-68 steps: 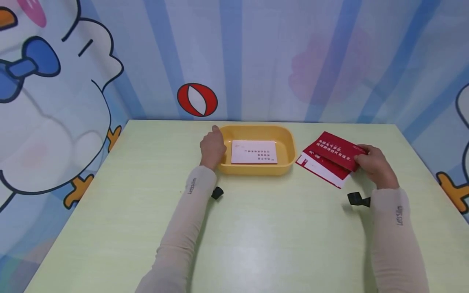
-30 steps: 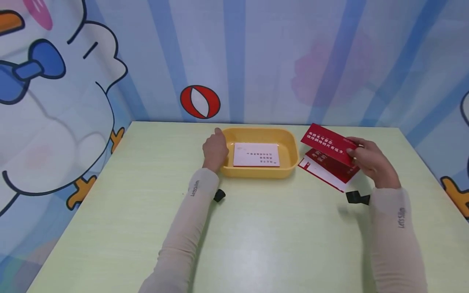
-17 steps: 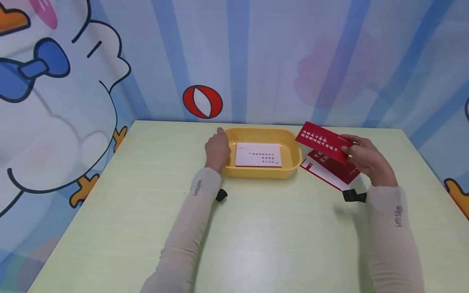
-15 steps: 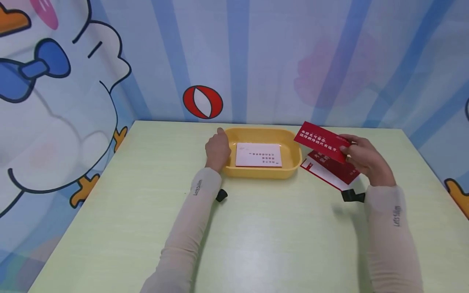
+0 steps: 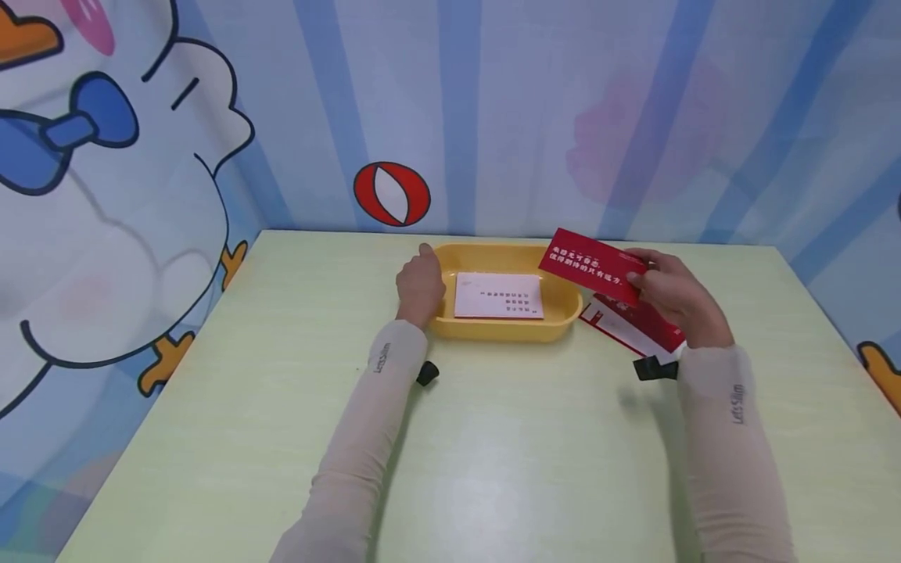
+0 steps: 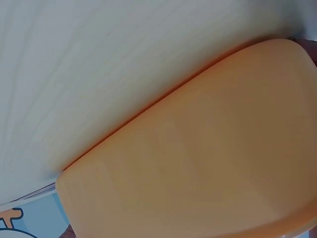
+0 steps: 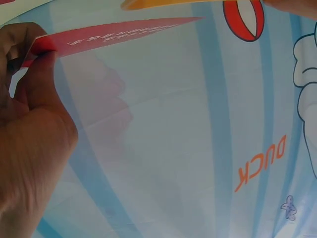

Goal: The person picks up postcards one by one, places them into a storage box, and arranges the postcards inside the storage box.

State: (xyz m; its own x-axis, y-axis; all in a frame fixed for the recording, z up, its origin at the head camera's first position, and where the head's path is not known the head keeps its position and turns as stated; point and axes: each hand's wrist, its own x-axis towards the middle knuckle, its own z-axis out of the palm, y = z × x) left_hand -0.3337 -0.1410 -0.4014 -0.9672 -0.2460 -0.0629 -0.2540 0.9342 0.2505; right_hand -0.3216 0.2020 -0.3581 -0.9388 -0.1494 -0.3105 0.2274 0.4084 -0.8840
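My right hand (image 5: 676, 297) pinches a red card (image 5: 584, 266) with white lettering by its right end, thumb on top. The card is raised, and its left part overlaps the right end of a yellow plastic tray (image 5: 503, 331). In the right wrist view the card (image 7: 99, 38) tilts out from between thumb and fingers. At the tray's left end my left hand (image 5: 420, 285) grips the rim. The tray wall (image 6: 198, 144) fills most of the left wrist view. A white printed card (image 5: 498, 295) with a red lower edge lies inside the tray.
More red and white cards (image 5: 637, 324) lie overlapping on the pale table (image 5: 521, 438), right of the tray and partly under my right hand. Behind the table hangs a blue striped cartoon backdrop (image 5: 521, 117). A black wrist camera mount (image 5: 655, 367) sticks out from the right sleeve.
My right hand has lifted the red card off the other cards and carried it left toward the tray. The left hand has stayed on the tray's rim; the head view has shifted slightly.
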